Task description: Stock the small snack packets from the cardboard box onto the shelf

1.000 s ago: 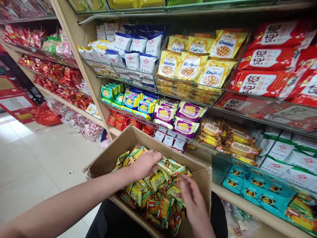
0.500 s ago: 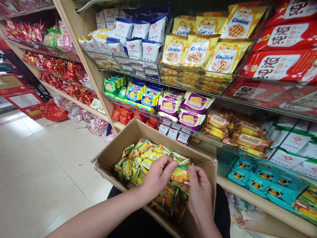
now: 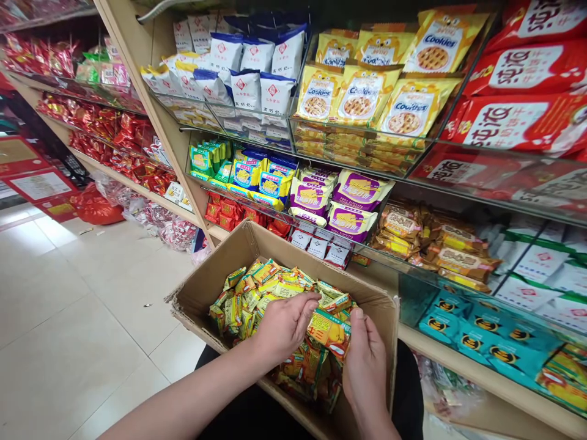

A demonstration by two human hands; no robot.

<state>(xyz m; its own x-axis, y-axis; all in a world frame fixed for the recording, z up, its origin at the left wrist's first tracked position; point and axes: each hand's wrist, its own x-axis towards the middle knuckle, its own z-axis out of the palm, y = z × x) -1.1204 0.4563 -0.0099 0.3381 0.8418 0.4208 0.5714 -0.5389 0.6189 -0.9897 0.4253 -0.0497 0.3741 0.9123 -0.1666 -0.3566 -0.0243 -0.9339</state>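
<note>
Both hands are closed on a yellow-orange snack packet [image 3: 329,333] with a green top edge, held over an open cardboard box. My left hand [image 3: 287,324] has its fingers curled at the packet's left end. At the other end, my right hand [image 3: 367,366] pinches the packet with the thumb in front. The fingertips behind it are hidden. Many similar small yellow and green packets [image 3: 266,299] lie loose in the cardboard box [image 3: 204,296], which rests on my legs.
Shelves with clear dividers rise in front, holding cookie bags [image 3: 360,98], purple soda biscuit packs [image 3: 352,205], brown packs [image 3: 463,260] and teal packs [image 3: 490,342]. A wooden upright [image 3: 151,110] stands left. Plastic bags [image 3: 160,220] lie on the tiled floor [image 3: 82,318].
The packet now shows more of its front and slants down to the right. My left thumb has shifted from the packet's top edge, and my right hand has moved slightly down.
</note>
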